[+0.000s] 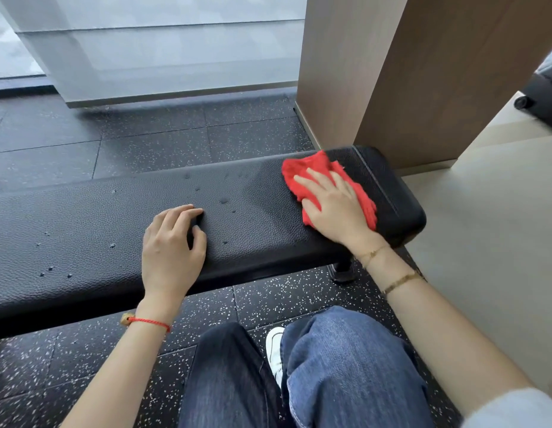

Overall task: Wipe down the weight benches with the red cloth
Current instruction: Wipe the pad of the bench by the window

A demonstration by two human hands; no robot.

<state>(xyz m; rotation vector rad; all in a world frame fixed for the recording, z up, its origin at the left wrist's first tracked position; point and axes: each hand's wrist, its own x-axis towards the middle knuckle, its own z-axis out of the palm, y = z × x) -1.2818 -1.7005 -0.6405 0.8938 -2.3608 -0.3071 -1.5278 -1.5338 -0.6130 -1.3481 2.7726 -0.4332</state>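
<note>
Two knees in blue denim jeans [345, 366] fill the near edge, with one white shoe [274, 350] showing between them on the black speckled rubber floor tiles [145, 143]. One long black padded weight bench with pebbled vinyl [83, 227] runs across the view; small droplets dot its left and middle parts. Two hands rest on it, well apart. The left hand [172, 245], one red string bracelet at its wrist, sits near the front edge with fingers loosely curled, fingertips touching the pad, holding nothing. The right hand [336, 208], two thin gold bracelets on its arm, lies flat with straight fingers pressing one crumpled red cloth [308, 168] onto the bench's right end. One brown wood-grain pillar [392, 72] stands just behind that end. A frosted glass wall [176, 47] lies beyond the floor. Pale smooth flooring [485, 227] lies to the right, where part of one black object is cut off by the edge.
</note>
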